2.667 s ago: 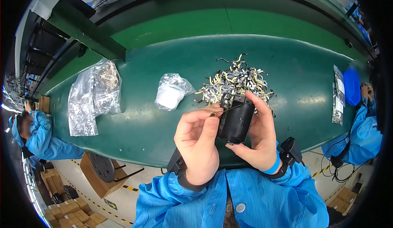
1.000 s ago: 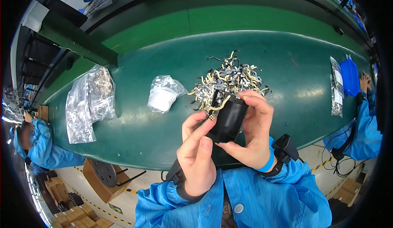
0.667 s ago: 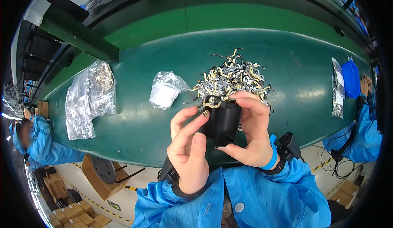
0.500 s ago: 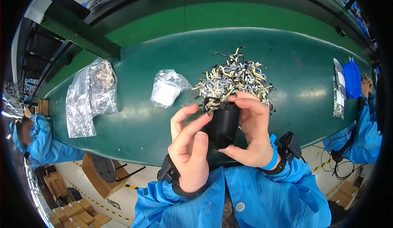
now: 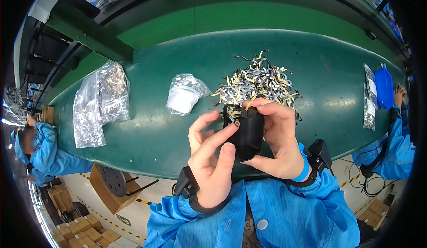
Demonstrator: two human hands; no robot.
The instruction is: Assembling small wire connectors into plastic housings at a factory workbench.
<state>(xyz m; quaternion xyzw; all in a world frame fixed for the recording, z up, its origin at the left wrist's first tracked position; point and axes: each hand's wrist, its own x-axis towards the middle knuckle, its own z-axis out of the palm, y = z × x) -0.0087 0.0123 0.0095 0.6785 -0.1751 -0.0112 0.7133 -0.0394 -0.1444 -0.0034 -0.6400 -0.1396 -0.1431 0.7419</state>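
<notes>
A black plastic housing is held up over the near edge of the bench in my right hand; the fingers rest on its top edge and the thumb at its lower end. A short wire lead, yellowish and grey with a small connector, lies at the housing's upper left. My left hand is beside it with fingers apart, one fingertip touching the connector and the thumb clear of the housing. Behind the housing, a loose pile of short wire leads is spread on the green bench.
Left of the pile lies a clear plastic bag with something white inside. Larger clear bags lie farther left. A blue tray and a flat clear packet are at the right end. Other people in blue sit at both sides.
The housing and both hands have shifted slightly right within the view. More of the wire lead and its connector shows at the left fingertip now.
</notes>
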